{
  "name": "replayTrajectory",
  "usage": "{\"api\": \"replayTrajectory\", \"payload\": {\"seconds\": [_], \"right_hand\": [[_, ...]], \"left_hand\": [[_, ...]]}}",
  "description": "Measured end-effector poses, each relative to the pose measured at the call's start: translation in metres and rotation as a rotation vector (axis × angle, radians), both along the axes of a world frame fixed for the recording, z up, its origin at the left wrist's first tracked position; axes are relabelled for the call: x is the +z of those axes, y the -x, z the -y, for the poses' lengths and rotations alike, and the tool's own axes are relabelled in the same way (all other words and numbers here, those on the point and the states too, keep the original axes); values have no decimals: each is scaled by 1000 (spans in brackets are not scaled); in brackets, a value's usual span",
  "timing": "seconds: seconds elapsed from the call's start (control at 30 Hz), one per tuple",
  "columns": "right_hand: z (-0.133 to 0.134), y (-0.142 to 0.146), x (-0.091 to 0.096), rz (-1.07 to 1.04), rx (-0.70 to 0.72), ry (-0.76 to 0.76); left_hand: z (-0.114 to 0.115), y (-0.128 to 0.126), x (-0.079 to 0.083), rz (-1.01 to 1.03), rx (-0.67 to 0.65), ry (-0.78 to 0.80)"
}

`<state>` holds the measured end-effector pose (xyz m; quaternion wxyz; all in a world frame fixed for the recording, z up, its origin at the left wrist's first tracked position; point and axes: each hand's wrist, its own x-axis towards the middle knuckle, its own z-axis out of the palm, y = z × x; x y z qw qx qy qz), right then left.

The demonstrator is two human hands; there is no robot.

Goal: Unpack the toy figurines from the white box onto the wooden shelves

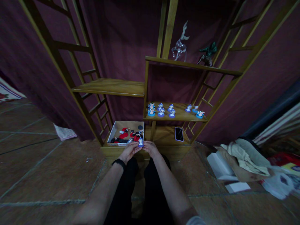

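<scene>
Between my two hands is a small purple-and-white figurine (140,142) on a round purple base, held upright. My left hand (130,151) grips it from the left, and my right hand (151,148) has its fingers closed on the other side. Just beyond them stands an open cardboard box (128,125) with red, black and a few purple-white pieces inside. Several similar figurines (172,112) stand in rows on the wooden shelf (182,115) to the upper right, some with purple bases and some with blue ones.
A phone (179,134) lies on the bottom board, right of the box. Higher up are a clear deer ornament (180,47) and a dark green figure (208,53). On the floor at right are a white box (220,165), cloth (246,159) and a plastic bag (278,184).
</scene>
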<state>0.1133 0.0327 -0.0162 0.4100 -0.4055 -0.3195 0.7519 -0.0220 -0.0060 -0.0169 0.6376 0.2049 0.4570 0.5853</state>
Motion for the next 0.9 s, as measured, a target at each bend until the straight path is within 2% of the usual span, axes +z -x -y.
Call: {"api": "replayTrajectory", "payload": {"seconds": [0.33,0.53,0.9], "right_hand": [[-2,5,1,-10,-13,25],[-2,10,-3,-55,-30,18],[-1,8,-4,-2,17,7]], "left_hand": [[4,-3,6,19,48,-12],[0,-4,3,12,110,11],[0,-4,0,-26,98,22]]}}
